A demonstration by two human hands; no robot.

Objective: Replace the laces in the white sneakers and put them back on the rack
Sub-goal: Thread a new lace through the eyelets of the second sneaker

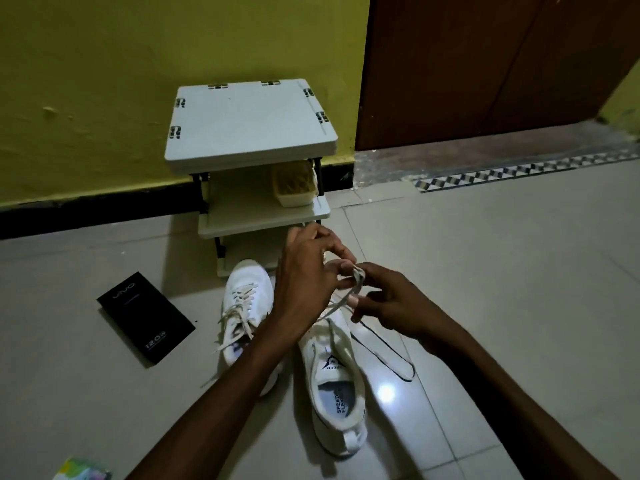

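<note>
Fingers of my left hand [308, 271] and right hand [391, 301] pinch the white lace [358, 278], bunched above the near sneaker [334, 375] on the floor, probably to gather it clear of the eyelets; the other sneaker [246, 306] sits laced before the rack [252, 119].

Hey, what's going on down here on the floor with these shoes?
The person's left hand and right hand both pinch a pale lace above the nearer white sneaker. The other sneaker beside it is laced, ends loose. A thin dark lace lies on the tiles; the rack stands by the wall.
</note>
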